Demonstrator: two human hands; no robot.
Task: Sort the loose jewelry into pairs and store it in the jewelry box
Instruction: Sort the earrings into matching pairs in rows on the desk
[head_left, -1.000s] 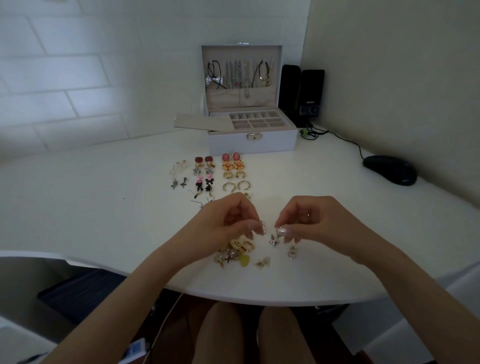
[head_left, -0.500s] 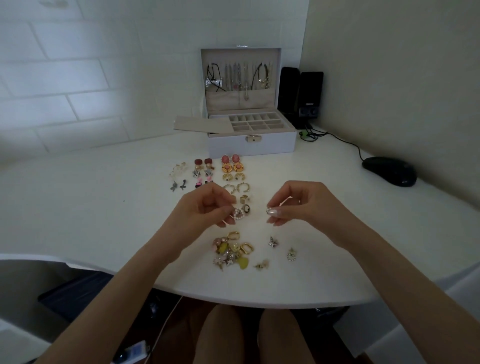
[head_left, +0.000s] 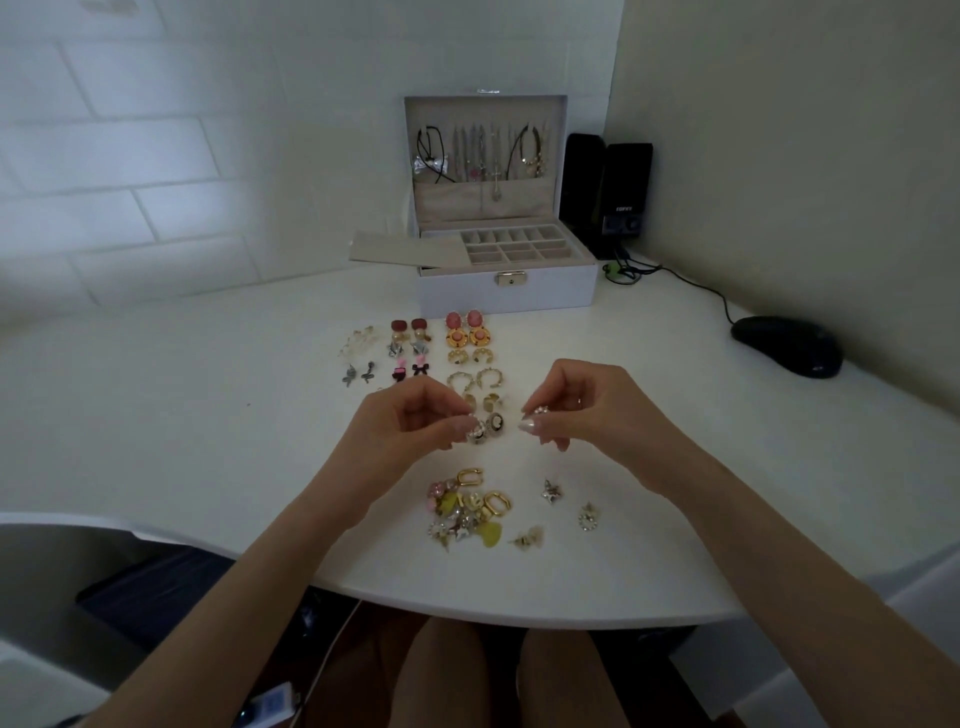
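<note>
My left hand (head_left: 410, 423) pinches a dark cameo earring (head_left: 476, 433) just above the table. Its twin cameo earring (head_left: 496, 423) lies beside it. My right hand (head_left: 587, 410) pinches a small pearly earring (head_left: 540, 411) at its fingertips. Sorted pairs of earrings (head_left: 460, 338) lie in rows beyond my hands. A loose pile of jewelry (head_left: 467, 512) sits near the table's front edge. By the pile lie a star earring (head_left: 550, 491) and a round crystal earring (head_left: 588, 519). The white jewelry box (head_left: 561, 288) stands open at the back, with necklaces hanging in its lid.
A flat beige insert (head_left: 400, 249) sticks out from the box's left side. Two black speakers (head_left: 608, 192) stand to the right of the box, and a cable runs to a black mouse (head_left: 787, 345). The curved table edge (head_left: 519, 610) is close to my knees.
Both hands have moved away from me, from over the loose pile to the near end of the sorted rows. The two cameo earrings have come into view by my left fingertips.
</note>
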